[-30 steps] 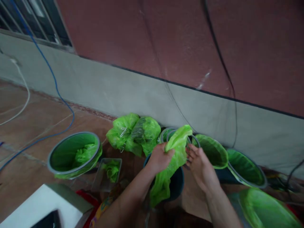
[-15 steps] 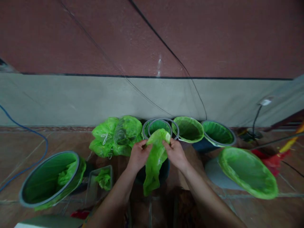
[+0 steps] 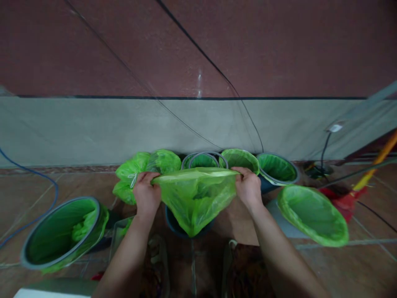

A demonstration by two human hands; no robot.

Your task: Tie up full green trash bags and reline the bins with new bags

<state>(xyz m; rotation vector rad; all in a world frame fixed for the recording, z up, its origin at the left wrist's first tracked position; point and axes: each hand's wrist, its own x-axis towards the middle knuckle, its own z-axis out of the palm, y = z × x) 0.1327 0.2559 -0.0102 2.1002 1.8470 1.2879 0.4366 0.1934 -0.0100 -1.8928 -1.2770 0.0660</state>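
I hold a thin green plastic bag (image 3: 195, 196) stretched wide between both hands. My left hand (image 3: 145, 196) is closed on its left top edge and my right hand (image 3: 248, 188) is closed on its right top edge. The bag hangs in a point over a dark blue bucket (image 3: 173, 225) on the floor right below it. The bucket is mostly hidden behind the bag.
Lined buckets stand along the wall: one at the left (image 3: 62, 234), a tilted one at the right (image 3: 312, 215), several behind (image 3: 276, 167). Filled green bags (image 3: 141, 169) lie behind my left hand. A clear tub (image 3: 119, 236), a blue cable (image 3: 46, 182) and a broom handle (image 3: 378, 161) are nearby.
The bag was bunched between my hands; I have pulled my hands apart, so its mouth is now stretched wide. The view has turned right, then steadied.
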